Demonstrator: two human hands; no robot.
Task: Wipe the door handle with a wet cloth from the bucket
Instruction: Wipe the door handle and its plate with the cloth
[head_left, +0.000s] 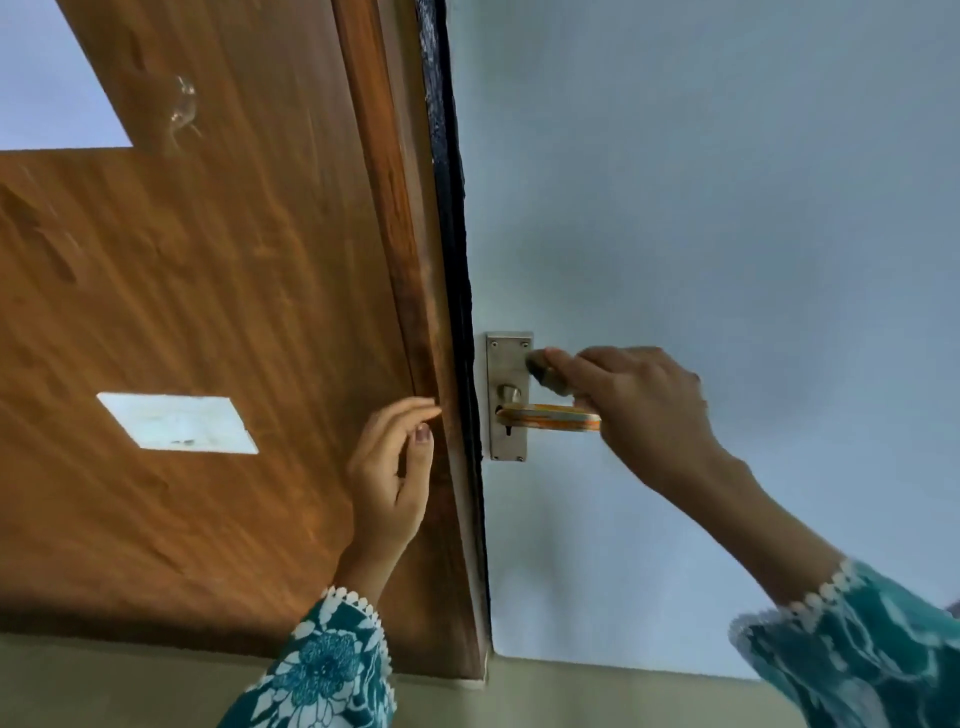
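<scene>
Head view: right hand (639, 400) closed on a small dark cloth (543, 371), grip pressing it against the upper part of the metal backplate (506, 364), just above the lever handle (550, 417). Left hand (389, 467) open, holding nothing, fingertips (428, 410) at the wooden door edge (415, 322). Looks mid-wipe: plate being covered, lever itself likely not done yet; can't tell if anything's clean. Bucket not in view. Count: one handle, one backplate, one cloth, two hands, two patterned teal sleeves (327, 670).
</scene>
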